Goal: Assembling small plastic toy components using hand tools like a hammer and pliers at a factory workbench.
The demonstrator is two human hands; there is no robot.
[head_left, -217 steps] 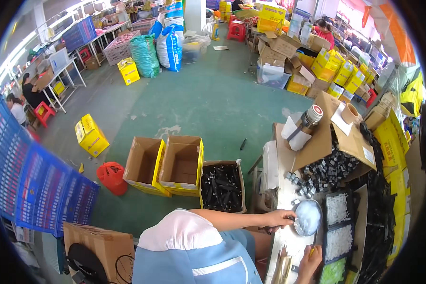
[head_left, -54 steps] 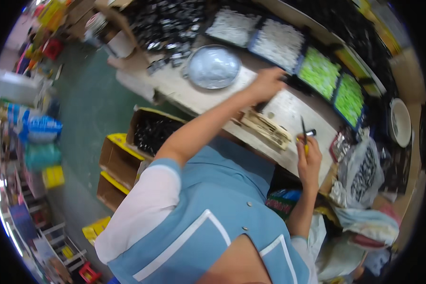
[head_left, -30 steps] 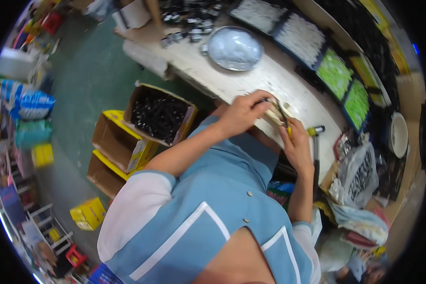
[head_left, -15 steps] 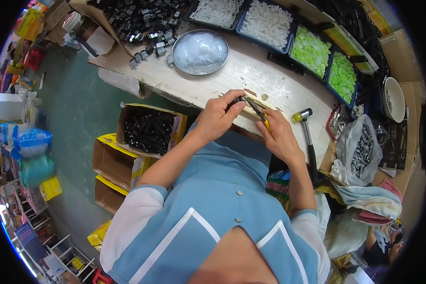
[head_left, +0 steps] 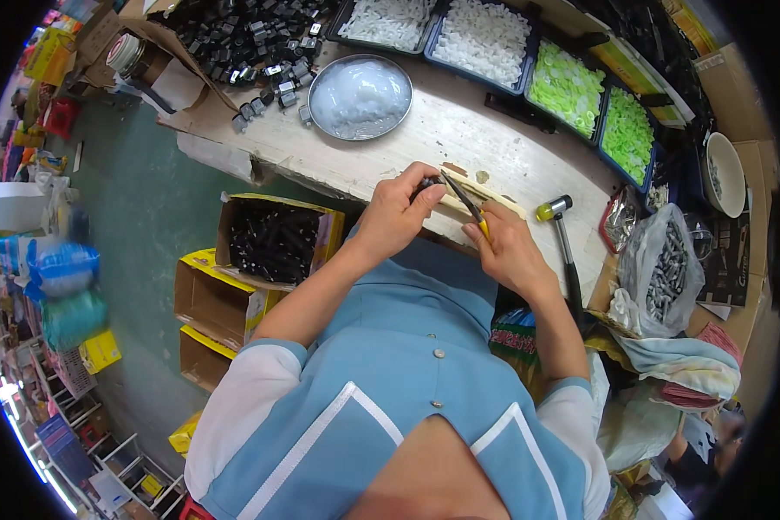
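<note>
Close to the bench's front edge, my left hand (head_left: 394, 208) is closed round a small black part (head_left: 428, 184), mostly hidden by the thumb and fingers. My right hand (head_left: 513, 250) grips a slim pointed tool (head_left: 464, 198) with dark metal and a yellow handle; its exact kind is unclear. The tool's tip slants up to the left and lies right beside the black part; whether they touch I cannot tell. Beneath and behind the tool, a pale yellowish strip (head_left: 504, 201) lies along the bench edge.
On the bench (head_left: 468, 130) stand a metal dish (head_left: 360, 97) of whitish gel, a pile of black parts (head_left: 256, 43), trays of white pieces (head_left: 481, 43) and green pieces (head_left: 568, 87). A hammer (head_left: 566, 251) lies right, near a bag of metal parts (head_left: 667, 277). Boxes (head_left: 277, 238) stand lower left.
The pointed tool now stands a little steeper, its tip slightly higher beside the black part. Both hands keep their grips, and the whole view has shifted slightly.
</note>
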